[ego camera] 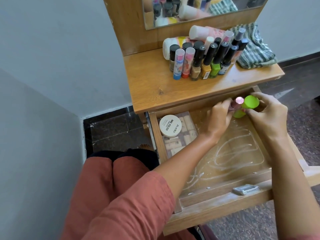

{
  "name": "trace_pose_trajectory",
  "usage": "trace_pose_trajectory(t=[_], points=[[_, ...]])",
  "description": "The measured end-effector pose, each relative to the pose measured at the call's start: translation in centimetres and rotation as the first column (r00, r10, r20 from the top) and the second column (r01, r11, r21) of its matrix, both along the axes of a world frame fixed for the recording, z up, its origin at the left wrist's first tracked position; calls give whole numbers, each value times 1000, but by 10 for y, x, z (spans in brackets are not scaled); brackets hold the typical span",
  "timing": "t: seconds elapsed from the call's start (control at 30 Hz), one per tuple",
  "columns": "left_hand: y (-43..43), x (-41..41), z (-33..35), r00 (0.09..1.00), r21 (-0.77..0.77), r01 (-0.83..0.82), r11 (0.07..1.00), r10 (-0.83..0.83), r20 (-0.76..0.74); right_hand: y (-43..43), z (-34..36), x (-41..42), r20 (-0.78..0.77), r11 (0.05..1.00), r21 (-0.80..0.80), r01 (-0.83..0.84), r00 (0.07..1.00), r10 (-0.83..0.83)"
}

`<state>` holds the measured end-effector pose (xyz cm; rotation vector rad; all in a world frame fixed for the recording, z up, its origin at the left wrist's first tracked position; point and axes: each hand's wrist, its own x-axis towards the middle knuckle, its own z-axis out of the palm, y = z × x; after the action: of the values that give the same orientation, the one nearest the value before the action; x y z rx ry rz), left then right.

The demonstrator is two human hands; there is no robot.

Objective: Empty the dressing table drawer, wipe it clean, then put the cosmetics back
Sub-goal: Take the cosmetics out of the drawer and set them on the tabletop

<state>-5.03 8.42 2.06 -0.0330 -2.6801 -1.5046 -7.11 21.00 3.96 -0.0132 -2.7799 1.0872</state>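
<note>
Drawer (239,153) stands pulled out, floor streaked with white powder. Emptying looks nearly done; wiping and refilling remain. At its back the left hand (220,116) pinches a mauve tube (236,103) and the right hand (270,116) grips a green bottle (251,102). A nail polish tub (170,125) is inside the drawer.

Round white tub lid (170,125), inside the drawer (242,153): brand "zucia" and "NAIL POLISH"; a smaller line beneath is too small to read.
</note>
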Motion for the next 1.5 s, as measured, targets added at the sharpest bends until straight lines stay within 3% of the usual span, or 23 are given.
trace_pose_trajectory(t=[0.13, 0.4, 0.57, 0.87, 1.13, 1.5], points=[[-8, 18, 13, 996, 83, -12, 996, 19, -83, 0, 16, 14, 5, 998, -37, -45, 999, 45], [-39, 42, 66, 967, 171, -62, 983, 102, -234, -13, 70, 32, -109, 931, -321, -173, 983, 145], [-66, 38, 93, 951, 207, -108, 972, 162, -264, -34, 91, 30, -198, 888, -428, -167, 976, 89], [-99, 25, 102, 917, 135, -239, 961, 270, -294, -66, 94, 8, -246, 918, -378, -120, 969, 25], [-102, 19, 94, 922, 104, -262, 959, 281, -268, -89, 84, 0, -238, 958, -265, -108, 970, 44], [-101, 16, 90, 918, 28, -267, 963, 263, -296, -97, 78, 0, -276, 965, -240, -109, 960, 40]])
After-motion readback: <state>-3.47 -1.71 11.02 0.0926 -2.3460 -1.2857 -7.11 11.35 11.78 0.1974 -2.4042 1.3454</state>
